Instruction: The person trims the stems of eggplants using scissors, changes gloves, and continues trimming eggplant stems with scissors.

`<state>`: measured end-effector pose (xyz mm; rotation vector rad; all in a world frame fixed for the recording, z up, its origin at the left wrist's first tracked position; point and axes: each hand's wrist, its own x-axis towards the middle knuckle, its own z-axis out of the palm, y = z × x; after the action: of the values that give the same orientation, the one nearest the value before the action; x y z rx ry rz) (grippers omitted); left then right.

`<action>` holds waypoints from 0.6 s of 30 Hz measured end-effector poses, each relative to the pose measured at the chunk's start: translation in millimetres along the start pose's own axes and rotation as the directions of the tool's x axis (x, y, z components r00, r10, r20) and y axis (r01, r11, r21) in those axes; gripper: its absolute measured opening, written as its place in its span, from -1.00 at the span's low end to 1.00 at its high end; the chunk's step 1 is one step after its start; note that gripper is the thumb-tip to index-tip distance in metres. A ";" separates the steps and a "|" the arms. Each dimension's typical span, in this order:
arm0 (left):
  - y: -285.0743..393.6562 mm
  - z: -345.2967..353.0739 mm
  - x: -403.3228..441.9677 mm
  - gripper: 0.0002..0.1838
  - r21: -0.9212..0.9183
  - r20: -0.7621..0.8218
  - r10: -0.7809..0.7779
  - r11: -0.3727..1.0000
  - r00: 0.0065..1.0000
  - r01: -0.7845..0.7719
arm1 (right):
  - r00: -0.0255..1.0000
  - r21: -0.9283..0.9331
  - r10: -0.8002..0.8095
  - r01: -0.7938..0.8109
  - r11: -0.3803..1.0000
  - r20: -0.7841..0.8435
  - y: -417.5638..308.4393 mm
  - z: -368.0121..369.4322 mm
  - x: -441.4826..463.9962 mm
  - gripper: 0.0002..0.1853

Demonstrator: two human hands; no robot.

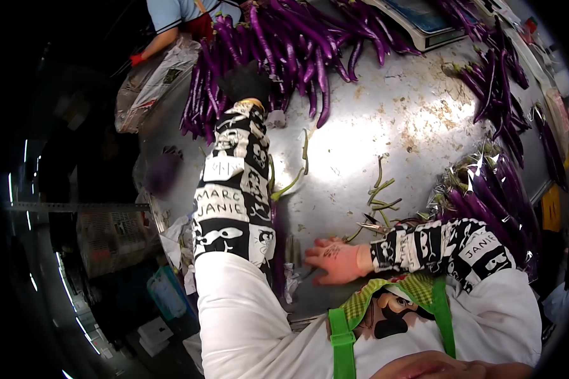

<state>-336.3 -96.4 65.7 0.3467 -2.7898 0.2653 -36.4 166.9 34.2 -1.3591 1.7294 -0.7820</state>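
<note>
My left hand [243, 83], in a black glove, reaches to the near edge of a large heap of long purple eggplants [291, 47]. Its fingers are too dark to make out, so any grip is hidden. My right hand [335, 260], in a pinkish-orange glove, lies low over the metal table [335, 170] with fingers spread and nothing held. Just beyond its wrist are what look like scissors [374, 224] and cut green stems [380, 196]. Another eggplant [278, 246] lies partly hidden beside my left sleeve.
Eggplants in clear plastic [496, 189] lie at the right, with more loose eggplants [496, 82] behind them. A scale [427, 38] stands at the back. Across the table, a person in a blue shirt [171, 14] is beside a plastic bag [155, 85]. A crate [110, 240] sits below left.
</note>
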 end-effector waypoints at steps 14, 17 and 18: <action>2.5 1.3 18.7 -0.89 0.069 -0.058 0.101 0.993 0.993 -0.097 | 0.972 0.322 0.221 -0.183 0.929 -0.084 8.8 -1.4 -87.6 -0.44; 1.7 -25.1 -20.3 -0.88 0.071 -0.302 0.306 0.952 0.903 -0.299 | 0.944 0.378 0.234 -0.135 0.916 -0.230 4.3 0.9 -105.5 -0.49; 5.9 -31.4 -34.0 -0.91 0.008 -0.034 0.252 0.968 0.967 -0.252 | 0.940 0.367 0.250 -0.153 0.918 -0.231 3.6 0.8 -110.3 -0.50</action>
<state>-297.5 -76.9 82.9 -0.0145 -2.7970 0.3317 -24.3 274.9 53.4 -0.8487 1.8026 -1.1331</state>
